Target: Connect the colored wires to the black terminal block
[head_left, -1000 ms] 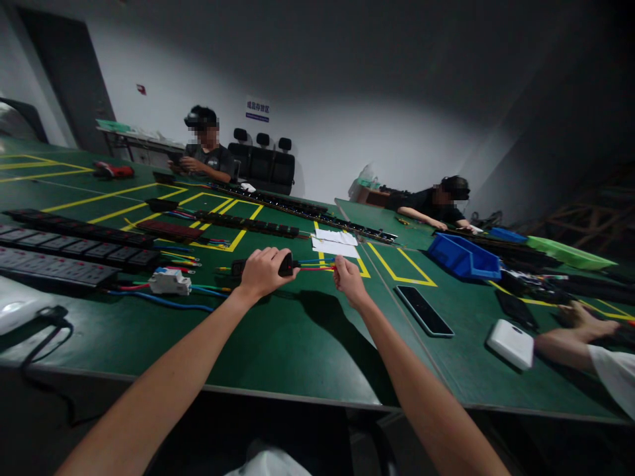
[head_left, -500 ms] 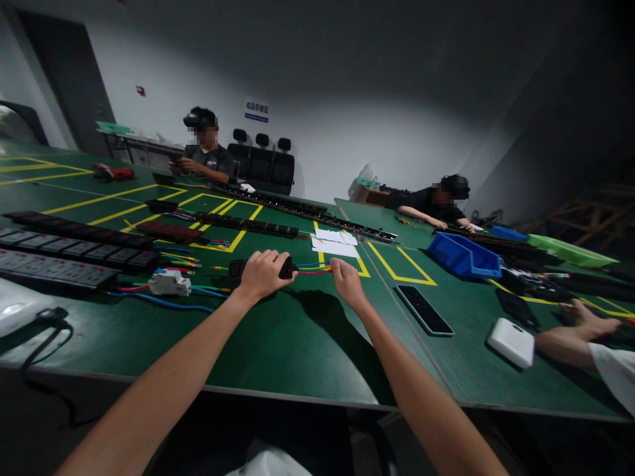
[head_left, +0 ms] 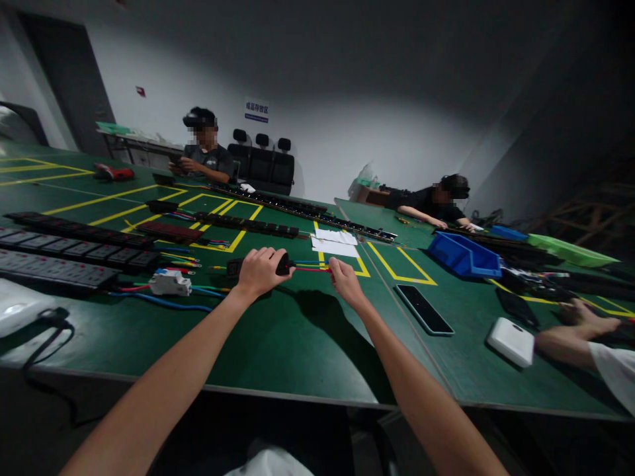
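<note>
My left hand (head_left: 262, 272) is wrapped over a small black socket block (head_left: 233, 267), whose ends show on both sides of the fingers. From the block's right end run a red wire (head_left: 311, 270) and a blue wire (head_left: 310, 263). My right hand (head_left: 346, 280) pinches the far ends of these wires between thumb and finger; the tips are hidden. The wires look stretched nearly straight between the hands. Left of my left hand lies a white circuit breaker (head_left: 170, 283) with red, blue and green wires.
Long socket strips (head_left: 54, 266) lie at left. White papers (head_left: 335, 243) are beyond my right hand, with a phone (head_left: 424, 309), a blue bin (head_left: 464, 256) and a white box (head_left: 511, 342) to the right. A co-worker's hand (head_left: 590, 320) rests at far right; two people sit across the table.
Both hands have shifted slightly left, carrying the socket block and wires along. The grips look the same.
</note>
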`<state>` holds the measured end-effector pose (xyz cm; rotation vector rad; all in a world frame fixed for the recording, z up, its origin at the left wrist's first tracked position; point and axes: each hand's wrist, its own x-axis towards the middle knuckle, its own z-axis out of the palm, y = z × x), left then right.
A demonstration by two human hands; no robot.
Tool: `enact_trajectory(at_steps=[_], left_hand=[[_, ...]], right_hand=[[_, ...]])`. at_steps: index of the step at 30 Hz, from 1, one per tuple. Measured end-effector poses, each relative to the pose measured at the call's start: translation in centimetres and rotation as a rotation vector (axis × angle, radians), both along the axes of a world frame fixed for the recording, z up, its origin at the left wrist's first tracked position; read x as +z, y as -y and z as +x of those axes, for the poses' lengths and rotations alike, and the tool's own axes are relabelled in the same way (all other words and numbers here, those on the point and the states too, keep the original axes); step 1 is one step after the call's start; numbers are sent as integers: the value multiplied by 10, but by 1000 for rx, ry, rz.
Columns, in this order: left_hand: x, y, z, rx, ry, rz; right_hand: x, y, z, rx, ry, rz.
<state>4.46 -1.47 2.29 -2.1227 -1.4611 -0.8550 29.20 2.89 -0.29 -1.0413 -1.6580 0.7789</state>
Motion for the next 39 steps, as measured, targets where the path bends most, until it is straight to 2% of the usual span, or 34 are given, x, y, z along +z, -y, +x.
enact_trajectory(at_steps=[4,18,28,35,39], left_hand=[[1,0,0,-3,-25,-3],[4,8,11,-20,-110,-3],[0,7,14,26,-106,-3],[3,4,8,15,-49,-13],[4,4,8,-6,-41,3]], right_hand=[[0,0,1,-9,-16,-21],[0,2,4,-137,46,125],[-3,-1,4,-128,20,67],[6,5,1,-16,-162,-143],[8,4,2,-80,-190,-138]])
